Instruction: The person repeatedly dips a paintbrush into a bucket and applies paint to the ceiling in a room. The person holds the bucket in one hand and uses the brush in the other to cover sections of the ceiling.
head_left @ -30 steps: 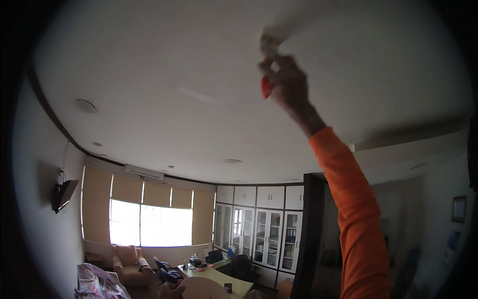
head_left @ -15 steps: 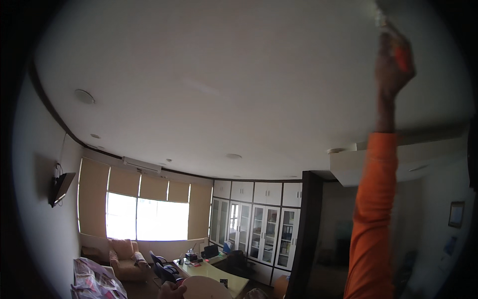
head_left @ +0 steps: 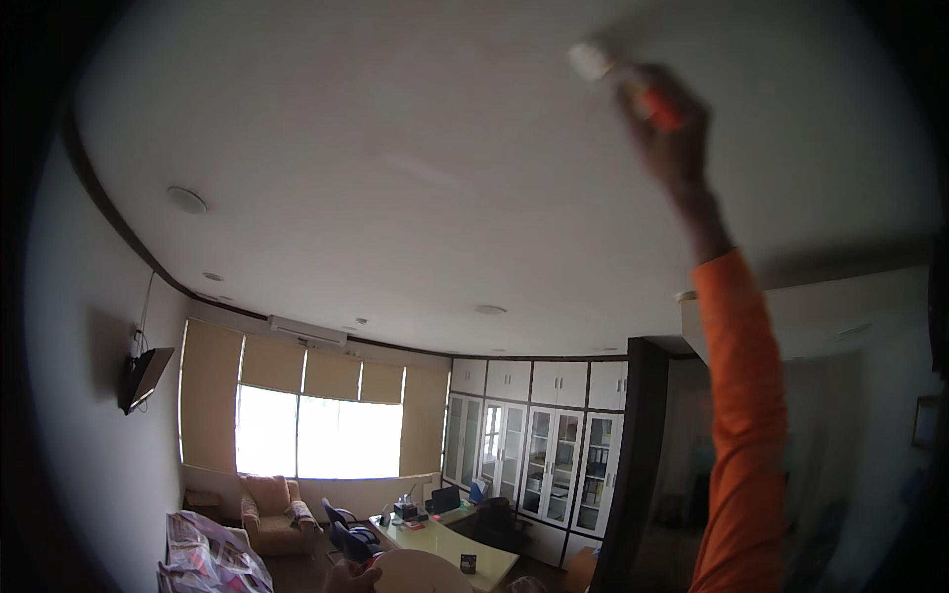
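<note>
My right hand, at the end of a raised arm in an orange sleeve, is closed round a paintbrush. The brush has a pale head and a red part on its handle, and both hand and brush are blurred by motion. Its head is at the white ceiling; I cannot tell whether it touches. At the lower edge my left hand is partly visible, its fingers curled at the side of a round, pale beige object. The lower part of that object is cut off by the picture's edge.
Below stand a pale green desk, blue chairs and a tan armchair. A sheet-covered piece of furniture is at lower left. A wall screen hangs left; glass-fronted cabinets line the back. A dark pillar rises right.
My right hand has swung left with the paintbrush, and the forearm now leans left. The room has shifted slightly right in view. My left hand stays by the round object.
</note>
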`<state>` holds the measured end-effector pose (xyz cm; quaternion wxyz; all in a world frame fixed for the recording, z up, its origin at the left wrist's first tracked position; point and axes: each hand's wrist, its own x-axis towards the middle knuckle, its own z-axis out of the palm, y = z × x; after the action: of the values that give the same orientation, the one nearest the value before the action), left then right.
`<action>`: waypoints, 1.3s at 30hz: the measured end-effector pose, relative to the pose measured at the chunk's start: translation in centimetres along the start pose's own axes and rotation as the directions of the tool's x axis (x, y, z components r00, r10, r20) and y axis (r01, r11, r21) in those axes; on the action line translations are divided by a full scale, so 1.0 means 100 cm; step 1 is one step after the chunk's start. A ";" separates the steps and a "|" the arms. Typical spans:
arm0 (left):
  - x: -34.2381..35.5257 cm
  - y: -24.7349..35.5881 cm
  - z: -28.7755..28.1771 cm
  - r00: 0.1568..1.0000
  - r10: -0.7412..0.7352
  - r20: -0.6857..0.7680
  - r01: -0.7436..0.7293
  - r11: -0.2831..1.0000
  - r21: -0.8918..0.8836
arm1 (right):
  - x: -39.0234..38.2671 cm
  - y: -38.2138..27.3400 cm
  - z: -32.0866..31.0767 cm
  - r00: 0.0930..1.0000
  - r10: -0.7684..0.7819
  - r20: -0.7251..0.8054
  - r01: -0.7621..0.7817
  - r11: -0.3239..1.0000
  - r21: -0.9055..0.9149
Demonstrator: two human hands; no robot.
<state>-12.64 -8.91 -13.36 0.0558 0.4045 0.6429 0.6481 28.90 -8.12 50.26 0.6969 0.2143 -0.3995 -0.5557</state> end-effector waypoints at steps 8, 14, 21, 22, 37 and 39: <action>-0.008 0.023 0.002 0.993 -0.073 0.093 0.068 0.996 0.056 | 0.077 0.017 -0.051 0.913 -0.097 -0.396 0.030 0.985 -0.172; -0.023 0.041 -0.006 0.998 -0.032 0.057 0.030 0.999 0.024 | -0.047 -0.047 0.064 0.969 -0.172 0.178 0.208 0.955 -0.209; -0.005 0.009 0.003 1.000 0.032 0.001 -0.031 0.998 -0.050 | 0.025 0.018 -0.039 0.982 0.185 -0.043 -0.187 0.981 -0.058; -0.005 0.008 0.002 1.000 0.012 0.024 -0.012 0.999 -0.032 | 0.039 0.032 -0.062 0.954 0.280 -0.112 -0.292 0.948 -0.123; -0.006 0.018 0.002 0.970 -0.233 0.075 0.241 0.964 -0.116 | -0.148 -0.077 0.122 0.936 -0.013 0.351 0.061 0.990 -0.128; -0.005 0.012 -0.003 0.974 -0.211 0.079 0.213 0.977 -0.020 | -0.165 -0.096 0.135 0.906 -0.021 0.422 0.061 0.995 -0.081</action>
<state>-11.92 -9.65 -12.52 0.1549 0.3573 0.6707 0.6313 11.34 6.66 45.78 0.5919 0.0656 -0.5093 -0.6213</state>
